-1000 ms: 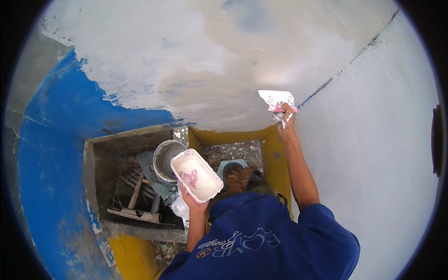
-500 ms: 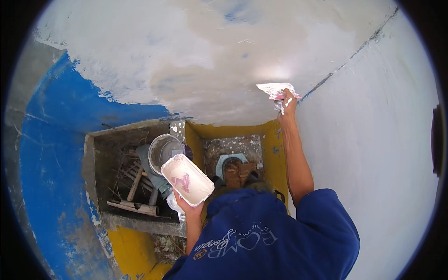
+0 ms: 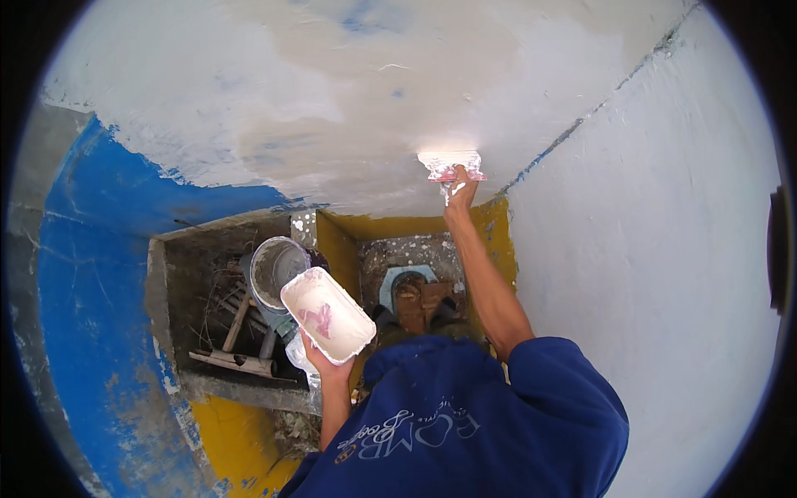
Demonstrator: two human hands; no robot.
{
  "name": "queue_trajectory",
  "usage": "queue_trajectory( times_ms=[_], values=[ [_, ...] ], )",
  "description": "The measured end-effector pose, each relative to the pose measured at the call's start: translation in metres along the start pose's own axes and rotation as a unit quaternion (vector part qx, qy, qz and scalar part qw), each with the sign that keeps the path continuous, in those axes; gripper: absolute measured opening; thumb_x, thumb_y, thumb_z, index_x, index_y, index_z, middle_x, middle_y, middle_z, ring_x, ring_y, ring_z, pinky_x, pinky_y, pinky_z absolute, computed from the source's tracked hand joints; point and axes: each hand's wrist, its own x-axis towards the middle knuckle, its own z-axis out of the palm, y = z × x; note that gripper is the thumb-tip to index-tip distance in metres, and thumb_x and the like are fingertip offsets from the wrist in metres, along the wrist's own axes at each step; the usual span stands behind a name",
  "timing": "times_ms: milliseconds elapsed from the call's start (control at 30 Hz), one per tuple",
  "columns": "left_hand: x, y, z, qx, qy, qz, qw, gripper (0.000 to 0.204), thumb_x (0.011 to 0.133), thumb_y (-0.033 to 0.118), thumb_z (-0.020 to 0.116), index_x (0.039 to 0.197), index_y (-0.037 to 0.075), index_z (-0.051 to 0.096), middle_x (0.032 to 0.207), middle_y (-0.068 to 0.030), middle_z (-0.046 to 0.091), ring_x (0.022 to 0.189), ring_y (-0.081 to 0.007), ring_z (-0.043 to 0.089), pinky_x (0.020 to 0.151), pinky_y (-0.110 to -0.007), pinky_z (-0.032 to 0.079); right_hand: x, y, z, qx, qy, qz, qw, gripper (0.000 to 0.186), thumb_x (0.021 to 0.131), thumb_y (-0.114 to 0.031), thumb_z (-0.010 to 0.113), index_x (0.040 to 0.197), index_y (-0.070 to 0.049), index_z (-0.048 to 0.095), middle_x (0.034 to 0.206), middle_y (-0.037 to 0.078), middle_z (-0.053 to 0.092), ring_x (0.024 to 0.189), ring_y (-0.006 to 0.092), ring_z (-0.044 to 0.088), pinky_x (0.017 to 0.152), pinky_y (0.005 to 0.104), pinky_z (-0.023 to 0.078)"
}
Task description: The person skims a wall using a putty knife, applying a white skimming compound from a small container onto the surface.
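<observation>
My right hand [image 3: 462, 189] is closed around a wide putty knife [image 3: 452, 163] with a reddish edge, its blade smeared with white filler and laid against the far wall [image 3: 332, 108]. White filler also sticks to the fingers of that hand. My left hand [image 3: 330, 365] grips a white rectangular tub [image 3: 328, 314] from beneath, tilted so its inside shows. Pale filler coats the tub's walls, and a pinkish patch lies on its bottom. Most of the left fingers are hidden under the tub. The far wall carries patchy white and beige coating over blue paint.
A round bucket [image 3: 280, 274] with grey-white residue stands behind the tub, on the left. Around it a concrete basin [image 3: 158, 290] holds wood pieces [image 3: 237, 324] and twigs. A light-blue squat toilet [image 3: 387, 286] lies by my feet. The right wall [image 3: 639, 249] is close beside me.
My right hand has drawn the putty knife leftward along the far wall, away from the corner. The tub in my left hand has shifted only slightly.
</observation>
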Motion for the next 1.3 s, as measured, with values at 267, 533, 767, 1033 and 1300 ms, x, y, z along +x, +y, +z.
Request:
queue_trajectory(
  times_ms=[267,533,767,1033,1300],
  values=[
    [0.010,-0.009,0.007,-0.017,-0.033,-0.028,0.999,0.058,0.094,0.048,0.042,0.140,0.013,0.037,0.140,-0.0081,0.044,0.127,-0.0313,0.043,0.105,-0.055,0.034,-0.007,-0.068,0.037,0.022,-0.044,-0.050,0.998,0.022,0.082,-0.009,0.054,0.065,-0.013,0.040,0.058,-0.005,0.034,0.044,0.0036,0.030,0.038,0.0231,0.021],
    [0.010,-0.009,0.019,-0.035,-0.044,-0.041,0.998,0.056,0.094,0.048,0.042,0.136,0.010,0.041,0.131,-0.0105,0.050,0.119,-0.0330,0.049,0.101,-0.054,0.039,-0.015,-0.135,0.074,-0.007,-0.136,-0.148,0.980,0.026,0.088,-0.009,0.048,0.062,-0.010,0.046,0.063,-0.006,0.035,0.053,0.0051,0.029,0.050,0.0223,0.025],
    [0.014,-0.011,-0.001,-0.030,-0.054,-0.034,0.998,0.061,0.094,0.051,0.041,0.143,0.015,0.033,0.143,-0.0087,0.041,0.130,-0.0329,0.040,0.106,-0.056,0.031,-0.007,-0.179,0.072,0.016,-0.176,-0.193,0.965,0.012,0.088,-0.014,0.053,0.084,-0.004,0.057,0.079,0.001,0.055,0.066,0.0119,0.051,0.062,0.0264,0.041],
    [0.001,-0.011,0.008,-0.034,-0.070,-0.027,0.997,0.059,0.093,0.051,0.042,0.138,0.012,0.040,0.134,-0.0105,0.048,0.122,-0.0348,0.047,0.101,-0.056,0.038,0.033,-0.103,-0.058,-0.105,-0.009,0.024,0.994,0.015,0.088,-0.020,0.058,0.089,-0.004,0.061,0.076,0.000,0.054,0.062,0.0076,0.050,0.049,0.0205,0.037],
    [-0.011,-0.035,0.011,-0.038,-0.057,-0.019,0.997,0.061,0.093,0.051,0.040,0.141,0.014,0.037,0.140,-0.0085,0.044,0.127,-0.0329,0.044,0.104,-0.056,0.035,0.051,-0.104,-0.023,-0.093,-0.057,-0.026,0.994,0.012,0.086,-0.015,0.058,0.076,-0.009,0.056,0.069,-0.005,0.048,0.055,0.0048,0.042,0.048,0.0213,0.031]
  ],
)
